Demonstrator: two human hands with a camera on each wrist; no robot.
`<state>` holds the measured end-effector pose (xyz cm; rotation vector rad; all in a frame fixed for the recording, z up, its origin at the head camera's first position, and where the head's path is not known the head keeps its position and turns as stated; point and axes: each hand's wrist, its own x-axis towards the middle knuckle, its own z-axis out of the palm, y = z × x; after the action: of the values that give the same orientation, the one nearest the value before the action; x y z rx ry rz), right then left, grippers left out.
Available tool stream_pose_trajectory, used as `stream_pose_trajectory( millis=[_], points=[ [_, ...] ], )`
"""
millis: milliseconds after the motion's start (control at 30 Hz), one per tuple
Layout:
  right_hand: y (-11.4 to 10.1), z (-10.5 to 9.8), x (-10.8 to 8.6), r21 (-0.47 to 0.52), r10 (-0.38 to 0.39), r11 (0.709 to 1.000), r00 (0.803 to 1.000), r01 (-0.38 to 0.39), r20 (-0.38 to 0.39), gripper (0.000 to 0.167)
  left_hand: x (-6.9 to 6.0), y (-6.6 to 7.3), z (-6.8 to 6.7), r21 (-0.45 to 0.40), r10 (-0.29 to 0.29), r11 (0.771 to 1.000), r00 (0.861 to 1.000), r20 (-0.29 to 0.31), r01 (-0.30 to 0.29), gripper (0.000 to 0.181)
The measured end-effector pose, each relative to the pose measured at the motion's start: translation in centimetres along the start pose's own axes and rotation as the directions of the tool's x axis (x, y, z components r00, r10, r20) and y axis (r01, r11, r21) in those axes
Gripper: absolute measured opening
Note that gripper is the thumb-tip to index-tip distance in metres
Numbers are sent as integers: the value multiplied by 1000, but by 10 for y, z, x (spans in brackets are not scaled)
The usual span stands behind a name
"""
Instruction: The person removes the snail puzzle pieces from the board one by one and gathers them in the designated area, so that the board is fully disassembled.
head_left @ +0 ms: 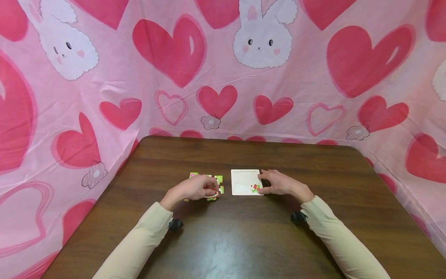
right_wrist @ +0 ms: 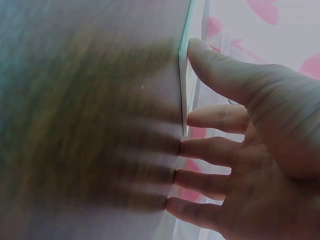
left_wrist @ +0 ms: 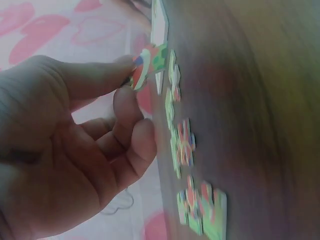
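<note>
My left hand (head_left: 200,187) pinches a jigsaw puzzle piece (left_wrist: 159,56) between thumb and index finger, tilted and raised off the table; its print is green, white, red and blue. Under and around that hand lie several loose puzzle pieces (head_left: 218,178), partly hidden by it in the head view. To their right sits a square white puzzle tray (head_left: 240,182). One green and red piece (head_left: 255,188) lies in the tray's near right corner. My right hand (head_left: 278,183) rests at the tray's right side, thumb and index finger touching its edge, the other fingertips on the table.
Everything stands on a dark brown wooden table (head_left: 223,240). Behind and beside it hangs a pink cloth (head_left: 216,69) with hearts and rabbits. In the left wrist view some pieces (left_wrist: 215,220) lie overlapping or close together.
</note>
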<state>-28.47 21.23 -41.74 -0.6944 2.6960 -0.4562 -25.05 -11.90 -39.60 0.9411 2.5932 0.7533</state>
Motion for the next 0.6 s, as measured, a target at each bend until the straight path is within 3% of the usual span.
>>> stream_pose_trajectory(
  millis=[300, 600],
  points=[
    [0, 1, -2, 18, 8, 1000, 1000, -8, -1, 68, -18, -17, -5, 49, -20, 999, 999, 28, 19, 8],
    [-2, 0, -2, 8, 1, 1000, 1000, -1, -5, 66, -19, -23, -3, 44, -49, 998, 998, 32, 48, 6]
  ],
)
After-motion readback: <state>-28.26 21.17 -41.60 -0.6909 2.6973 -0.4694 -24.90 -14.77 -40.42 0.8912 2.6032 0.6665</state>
